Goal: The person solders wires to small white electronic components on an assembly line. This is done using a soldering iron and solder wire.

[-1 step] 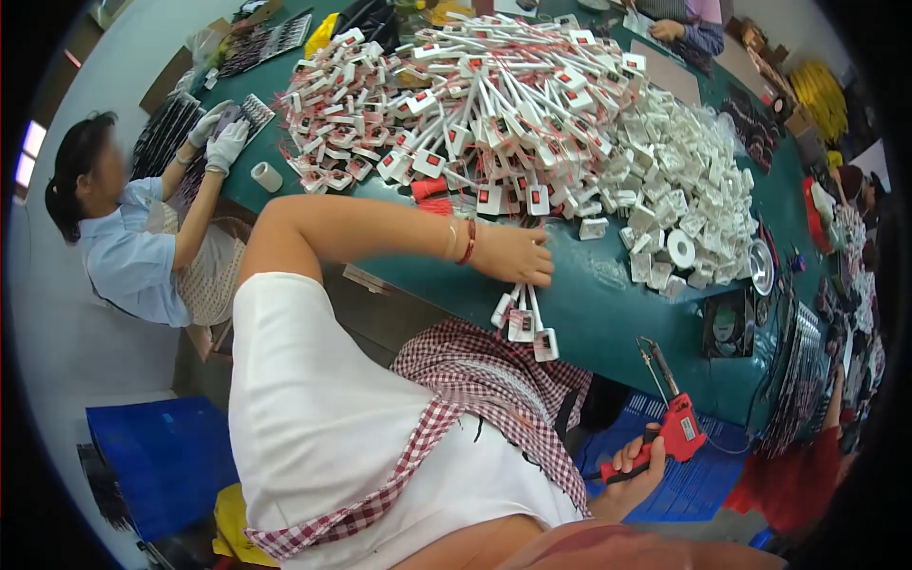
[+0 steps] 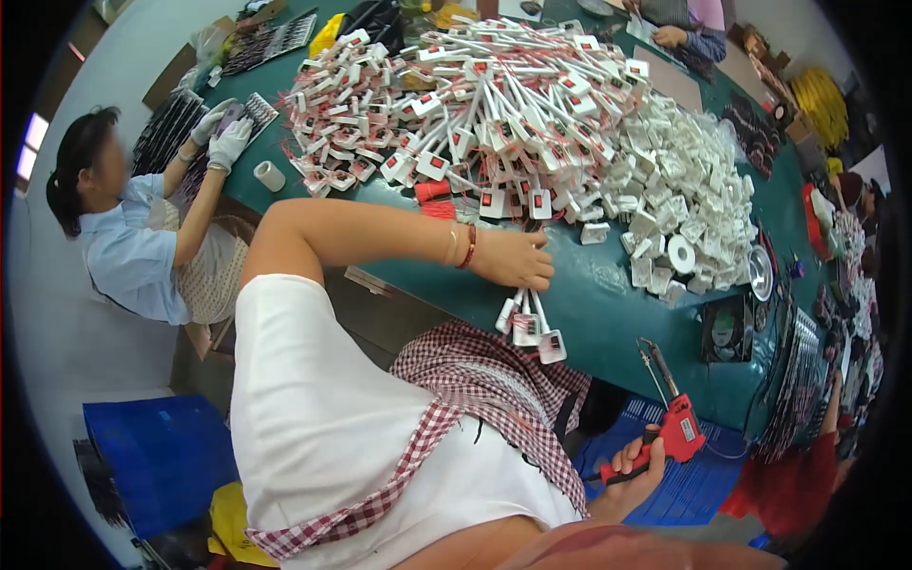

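Left hand (image 2: pixel 513 258) closed on a bunch of white switch leads (image 2: pixel 527 323) at worktop (image 2: pixel 608 304) edge. Right hand (image 2: pixel 632 467) grips red soldering gun (image 2: pixel 676 423). Likely soldering step; next, tip must meet leads.

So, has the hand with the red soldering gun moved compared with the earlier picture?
No. The right hand holds the red soldering gun at the same place below the green table edge as in the earlier picture, taken at the same moment.
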Available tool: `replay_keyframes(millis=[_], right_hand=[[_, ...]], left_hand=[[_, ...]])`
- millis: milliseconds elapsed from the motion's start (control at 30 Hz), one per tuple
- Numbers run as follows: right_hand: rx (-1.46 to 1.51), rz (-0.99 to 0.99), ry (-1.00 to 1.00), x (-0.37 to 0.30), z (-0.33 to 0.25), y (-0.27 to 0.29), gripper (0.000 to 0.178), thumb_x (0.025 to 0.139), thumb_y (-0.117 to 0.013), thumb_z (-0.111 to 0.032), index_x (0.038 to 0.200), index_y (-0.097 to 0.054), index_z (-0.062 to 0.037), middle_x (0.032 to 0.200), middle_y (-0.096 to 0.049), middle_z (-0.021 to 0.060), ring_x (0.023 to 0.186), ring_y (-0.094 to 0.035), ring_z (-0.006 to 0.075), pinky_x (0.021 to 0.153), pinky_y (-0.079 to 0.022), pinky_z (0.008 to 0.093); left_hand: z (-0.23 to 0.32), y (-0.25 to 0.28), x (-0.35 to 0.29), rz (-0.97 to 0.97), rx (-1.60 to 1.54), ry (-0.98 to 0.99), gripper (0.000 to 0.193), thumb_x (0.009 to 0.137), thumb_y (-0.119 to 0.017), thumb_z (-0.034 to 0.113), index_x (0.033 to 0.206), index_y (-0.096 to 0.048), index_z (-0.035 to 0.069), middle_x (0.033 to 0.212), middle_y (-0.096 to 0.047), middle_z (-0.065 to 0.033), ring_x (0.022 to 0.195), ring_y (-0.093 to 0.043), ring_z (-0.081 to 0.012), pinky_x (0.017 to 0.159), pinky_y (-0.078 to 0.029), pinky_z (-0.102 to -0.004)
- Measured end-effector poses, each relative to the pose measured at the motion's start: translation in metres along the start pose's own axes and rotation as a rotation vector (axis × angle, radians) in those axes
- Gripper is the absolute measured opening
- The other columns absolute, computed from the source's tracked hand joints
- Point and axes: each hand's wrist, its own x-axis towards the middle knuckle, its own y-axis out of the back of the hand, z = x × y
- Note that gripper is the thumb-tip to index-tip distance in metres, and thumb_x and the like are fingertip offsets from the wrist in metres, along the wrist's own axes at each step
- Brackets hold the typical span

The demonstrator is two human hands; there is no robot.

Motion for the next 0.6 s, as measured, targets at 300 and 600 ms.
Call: replay_keyframes(millis=[300, 600], right_hand=[[0.03, -0.098, 0.012, 0.012, 0.001, -0.019, 0.026, 0.094, -0.045, -0.024, 0.109, -0.046, -0.0018, 0.059, -0.049, 0.0053, 0.039, -0.04, 0.0082, 0.035, -0.036, 0.0223], [-0.112, -0.126, -0.018, 0.024, -0.01, -0.018, 0.028, 0.096, -0.042, -0.03, 0.113, -0.046, -0.0081, 0.06, -0.05, 0.0025, 0.04, -0.042, 0.0078, 0.037, -0.037, 0.0222]], left_hand=[[0.007, 0.075, -0.056, 0.186, 0.217, 0.459, 0.01, 0.078, -0.053, 0.012, 0.088, -0.051, 0.014, 0.082, -0.052, -0.0017, 0.084, -0.056, -0.0176, 0.09, -0.039, -0.0396], [-0.158, 0.168, -0.38, 0.69, 0.295, 1.242, 0.018, 0.081, -0.054, 0.01, 0.096, -0.064, 0.006, 0.089, -0.065, -0.0163, 0.084, -0.062, -0.0329, 0.076, -0.048, -0.0373]])
